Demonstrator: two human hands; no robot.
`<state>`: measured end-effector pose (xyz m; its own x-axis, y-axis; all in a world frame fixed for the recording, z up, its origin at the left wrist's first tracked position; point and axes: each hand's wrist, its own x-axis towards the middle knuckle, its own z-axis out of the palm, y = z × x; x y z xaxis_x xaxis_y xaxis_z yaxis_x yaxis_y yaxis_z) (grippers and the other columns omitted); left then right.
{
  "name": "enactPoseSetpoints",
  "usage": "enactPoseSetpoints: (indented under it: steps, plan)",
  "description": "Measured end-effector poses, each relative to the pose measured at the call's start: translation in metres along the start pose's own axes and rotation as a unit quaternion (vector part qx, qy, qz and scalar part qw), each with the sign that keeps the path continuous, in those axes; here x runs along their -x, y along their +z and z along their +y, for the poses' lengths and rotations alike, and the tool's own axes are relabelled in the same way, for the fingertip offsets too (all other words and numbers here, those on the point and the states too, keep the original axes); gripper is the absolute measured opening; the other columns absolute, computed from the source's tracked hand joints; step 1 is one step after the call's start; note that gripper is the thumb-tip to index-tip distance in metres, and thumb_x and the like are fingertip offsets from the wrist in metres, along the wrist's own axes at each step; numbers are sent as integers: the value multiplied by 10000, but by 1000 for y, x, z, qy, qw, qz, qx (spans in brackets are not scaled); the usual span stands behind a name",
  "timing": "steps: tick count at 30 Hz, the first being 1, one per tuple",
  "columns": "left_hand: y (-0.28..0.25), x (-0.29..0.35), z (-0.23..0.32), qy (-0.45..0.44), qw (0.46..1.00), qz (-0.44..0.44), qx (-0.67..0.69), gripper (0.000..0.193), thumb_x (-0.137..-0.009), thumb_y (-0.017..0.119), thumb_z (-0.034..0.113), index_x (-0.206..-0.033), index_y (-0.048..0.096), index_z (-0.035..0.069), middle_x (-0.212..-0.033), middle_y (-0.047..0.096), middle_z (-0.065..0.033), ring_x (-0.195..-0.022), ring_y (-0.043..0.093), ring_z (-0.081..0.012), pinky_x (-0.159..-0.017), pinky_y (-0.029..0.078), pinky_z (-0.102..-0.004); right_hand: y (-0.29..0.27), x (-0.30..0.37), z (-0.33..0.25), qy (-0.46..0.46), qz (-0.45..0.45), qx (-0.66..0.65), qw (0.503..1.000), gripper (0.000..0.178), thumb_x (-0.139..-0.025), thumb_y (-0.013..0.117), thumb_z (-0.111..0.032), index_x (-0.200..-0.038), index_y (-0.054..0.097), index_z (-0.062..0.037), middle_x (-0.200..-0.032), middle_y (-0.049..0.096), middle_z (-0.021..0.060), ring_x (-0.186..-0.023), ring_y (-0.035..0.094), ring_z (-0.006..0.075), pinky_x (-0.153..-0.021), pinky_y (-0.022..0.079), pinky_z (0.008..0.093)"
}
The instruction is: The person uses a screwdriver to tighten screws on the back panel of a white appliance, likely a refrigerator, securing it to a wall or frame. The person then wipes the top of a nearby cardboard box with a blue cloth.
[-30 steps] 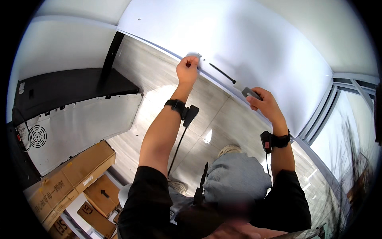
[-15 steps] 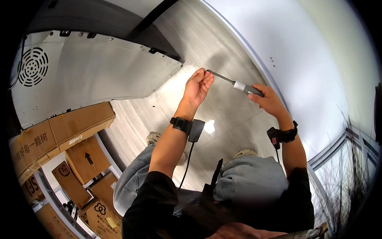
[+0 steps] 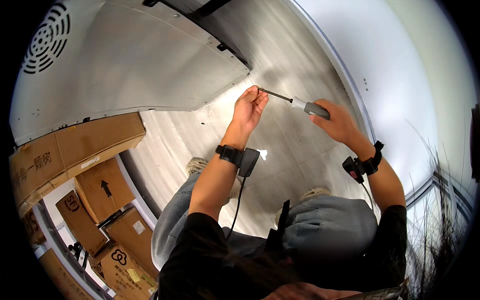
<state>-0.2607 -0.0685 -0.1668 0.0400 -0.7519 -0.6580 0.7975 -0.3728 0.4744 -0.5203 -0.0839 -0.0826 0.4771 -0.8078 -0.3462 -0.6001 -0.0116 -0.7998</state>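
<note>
pale wood-look floor with thin seams, tiny dark speck on it, bright glare patch, light shoes planted on it, grey-railed rack lower left, brown cardboard boxes packed in it, some tilted, one with black arrow, another with yellowish label

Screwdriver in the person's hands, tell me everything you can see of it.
The screwdriver has a thin, straight, dark shaft that looks like metal, and a thick handle, dark grey with a pale grey front section, perhaps plastic or rubber. The right hand grips the handle's rear. It slants across the view above the floor, shaft pointing left and slightly up. Its tip meets the fingertips of the left hand; the tip's shape is too small to tell.
</note>
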Motion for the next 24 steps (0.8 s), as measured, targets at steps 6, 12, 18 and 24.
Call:
enactPoseSetpoints:
  steps: [6, 12, 18, 24]
  plan:
    - [-1, -16, 41, 35, 998, 22, 40, 122, -939, 458, 99, -898, 523, 5, -843, 571, -89, -774, 588, -185, -751, 551, -289, 4, -33, -61, -41, 45, 94, 994, 223, -783, 619, -220, -904, 554, -44, -675, 591, 137, -618, 579, 310, -562, 414, 389]
    - [12, -15, 89, 48, 998, 22, -46, 121, -946, 437, 106, -915, 511, 16, -889, 597, -105, -720, 590, -177, -708, 556, -283, 26, -44, -89, 24, 95, 7, 995, 310, -753, 654, -229, -969, 514, -56, -628, 589, 129, -579, 577, 289, -559, 417, 382]
    - [28, -28, 104, -4, 981, 9, -193, 136, -936, 467, 124, -960, 541, 12, -821, 603, -81, -648, 571, -146, -615, 523, -272, 104, -31, -44, 41, 201, -199, 958, 354, -763, 656, -224, -1022, 480, -58, -723, 611, 129, -641, 589, 265, -597, 431, 365]
    - [-1, -67, 86, -30, 967, 39, -250, 128, -924, 499, 146, -919, 580, 47, -748, 596, -39, -619, 552, -113, -561, 478, -253, 136, -32, -44, 103, 209, -217, 948, 353, -792, 643, -255, -1045, 473, -76, -757, 621, 151, -703, 615, 294, -618, 441, 385]
